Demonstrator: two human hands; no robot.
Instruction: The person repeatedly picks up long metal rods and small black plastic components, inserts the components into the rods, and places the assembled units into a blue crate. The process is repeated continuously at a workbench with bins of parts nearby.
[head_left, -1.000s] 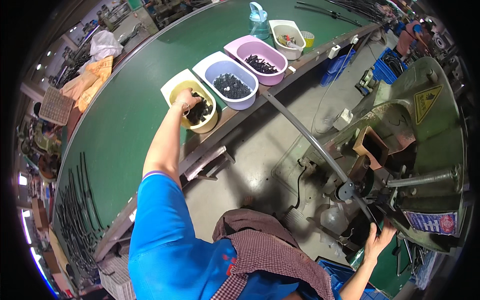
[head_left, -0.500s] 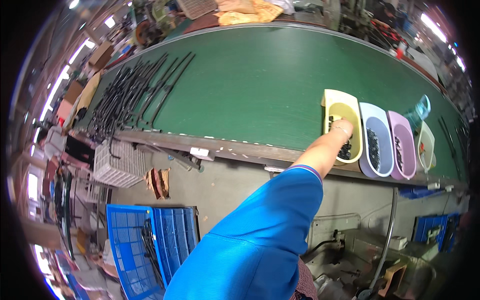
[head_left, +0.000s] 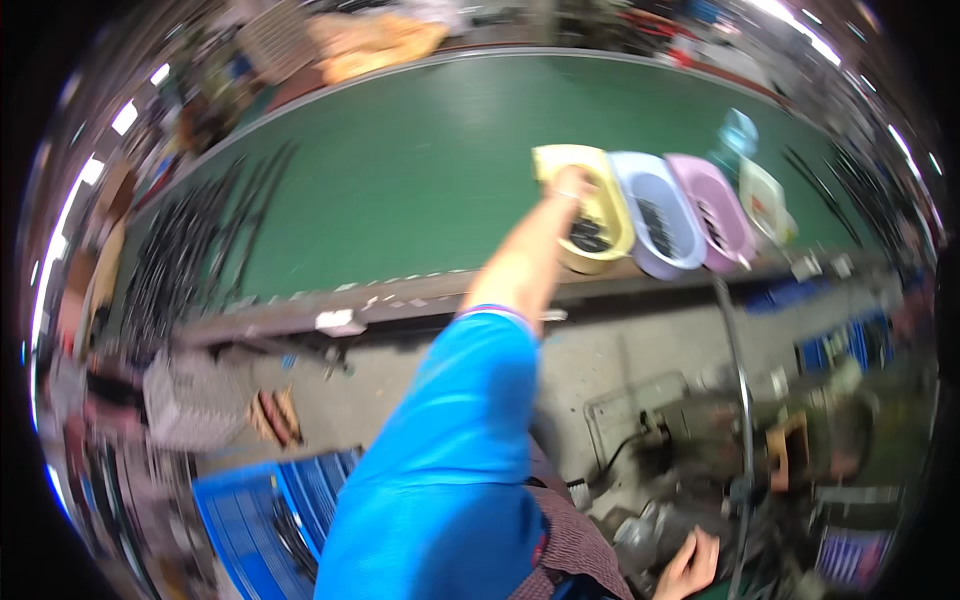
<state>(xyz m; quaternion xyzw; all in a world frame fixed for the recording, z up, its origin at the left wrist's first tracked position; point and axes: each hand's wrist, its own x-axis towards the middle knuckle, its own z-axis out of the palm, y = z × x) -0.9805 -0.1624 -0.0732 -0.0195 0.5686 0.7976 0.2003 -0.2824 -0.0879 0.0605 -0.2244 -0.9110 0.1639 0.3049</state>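
Observation:
My left hand [head_left: 571, 183] reaches into the far part of the yellow bin [head_left: 617, 232], at the end of my outstretched arm in a blue sleeve. Its fingers are blurred and partly hidden. Small black parts [head_left: 588, 236] lie in the near half of that bin. Beside it stand a light blue bin [head_left: 672, 262] and a pink bin [head_left: 728, 215], each with small dark parts inside. Low in the view, my right hand [head_left: 690, 566] hangs below the table, fingers loosely bent and apart, with nothing visible in it.
Black rod-like parts [head_left: 180, 245] are piled on the green table [head_left: 420, 180] at left; others [head_left: 822, 195] lie far right. A pale container [head_left: 763, 200] and a clear teal vessel [head_left: 737, 138] stand beyond the pink bin. Blue crates [head_left: 240, 515] and a grey crate [head_left: 195, 395] sit below.
The view has swung right, so the table and bins appear farther left. My left hand has moved toward the far end of the yellow bin. My right hand has come into view.

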